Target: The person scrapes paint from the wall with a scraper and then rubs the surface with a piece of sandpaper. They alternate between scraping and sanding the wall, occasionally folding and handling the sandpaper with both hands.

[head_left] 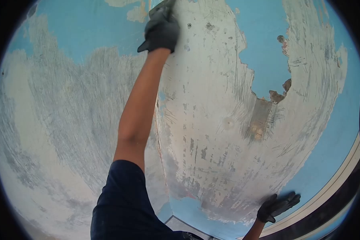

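Observation:
My left hand (162,32), in a dark glove, is raised high against the wall near the corner line. Its fingers are closed round a dark object, cut off by the top edge and too blurred to name. Lower right, my right hand (279,206), gloved too, lies with its fingers stretched out by the boundary between scraped surface and blue paint, with nothing visible in it. The wall (216,132) shows pale, scratched patches with grey marks and remnants of blue paint (266,48).
A vertical corner line with a crack (159,140) runs down below my raised hand. Broken, brownish plaster (277,96) edges the blue patch on the right. A pale curved trim (328,196) borders a dark band at the lower right.

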{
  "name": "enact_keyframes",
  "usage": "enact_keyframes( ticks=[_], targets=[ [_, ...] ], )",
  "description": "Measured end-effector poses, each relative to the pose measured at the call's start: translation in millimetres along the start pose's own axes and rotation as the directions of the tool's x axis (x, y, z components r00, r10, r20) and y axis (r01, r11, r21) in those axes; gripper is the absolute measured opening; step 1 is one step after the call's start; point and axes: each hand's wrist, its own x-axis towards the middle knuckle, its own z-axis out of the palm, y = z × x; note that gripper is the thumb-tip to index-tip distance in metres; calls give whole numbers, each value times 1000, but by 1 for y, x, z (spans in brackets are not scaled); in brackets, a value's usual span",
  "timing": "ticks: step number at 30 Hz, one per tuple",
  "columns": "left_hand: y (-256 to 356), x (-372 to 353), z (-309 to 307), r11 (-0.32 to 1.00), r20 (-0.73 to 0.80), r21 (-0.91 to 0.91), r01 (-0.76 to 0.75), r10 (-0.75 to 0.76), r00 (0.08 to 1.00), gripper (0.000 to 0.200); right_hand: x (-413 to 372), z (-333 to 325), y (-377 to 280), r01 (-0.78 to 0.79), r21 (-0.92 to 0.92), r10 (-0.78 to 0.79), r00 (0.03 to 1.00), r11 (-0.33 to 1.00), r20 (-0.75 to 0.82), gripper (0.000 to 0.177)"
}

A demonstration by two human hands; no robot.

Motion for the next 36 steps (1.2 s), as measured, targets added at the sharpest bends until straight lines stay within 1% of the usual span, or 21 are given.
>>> enact_keyframes(
  ticks=[1,2,4,6,7,9,10,11,13,15,18,19,20,23,24,27,30,32,33,35,36],
  targets=[
    [2,-13,25,990,-211,22,-139,141,967,43,0,-5,1,31,-14,-31,1000,999,-1,72],
    [3,-24,84,888,-443,-143,-437,338,831,35,1,-4,0,60,-30,-60,998,998,-12,63],
    [31,-10,86,651,-697,-181,-737,444,563,27,3,11,-14,-37,-28,36,999,999,-40,63],
    [29,-23,38,837,-516,28,-547,481,709,18,-1,6,-1,-67,-35,67,998,997,9,64],
    [2,3,29,949,-389,28,-315,301,871,14,-6,12,7,-6,-43,6,1000,999,13,67],
    [10,1,7,996,-129,-88,22,-33,991,11,-10,7,9,45,-52,-44,999,998,14,71],
    [25,-17,16,933,-320,-155,-325,263,910,12,-2,2,-1,6,-31,-6,1000,999,1,64],
    [43,-38,27,758,-511,-143,-636,494,704,14,5,2,-8,-32,-11,32,999,999,-13,60],
    [70,-51,7,719,-530,-203,-664,490,692,28,2,7,-7,7,-23,-8,999,1000,-42,59],
    [30,-2,5,986,-183,-97,-136,117,976,32,1,7,-6,-74,-40,75,997,996,1,59],
    [29,-2,11,942,-286,-172,-289,233,929,29,2,5,-7,-66,-48,66,998,997,-1,61],
    [51,-23,26,873,-404,-50,-486,427,809,29,5,8,-12,-80,-51,79,997,996,-20,61],
    [76,-44,15,644,-520,-231,-730,552,652,33,8,6,-13,-80,-56,78,997,995,-29,60],
    [39,-8,26,828,-477,27,-560,503,721,25,7,6,-10,-34,-53,33,999,998,-25,59],
    [18,12,12,935,-386,-30,-353,314,867,24,5,5,-7,-10,-42,8,999,999,-34,58],
    [27,-21,25,888,-405,-20,-458,412,816,30,-1,11,11,192,-73,-197,978,979,-67,67],
    [44,-45,41,748,-448,-139,-648,536,715,38,-3,10,2,7,-30,-7,1000,1000,-13,67],
    [11,-24,25,939,-227,-43,-342,324,918,28,4,4,-4,5,-32,-5,1000,999,3,62],
    [2,-8,3,991,-121,-130,-27,11,993,24,4,3,-8,-28,-37,28,1000,999,3,62],
    [3,-16,23,965,-276,-60,-255,229,933,24,-2,4,1,-6,-25,6,1000,1000,8,62],
    [43,-46,21,881,-416,-123,-457,372,830,27,-2,10,1,10,-17,-10,1000,1000,-14,68]
  ],
)
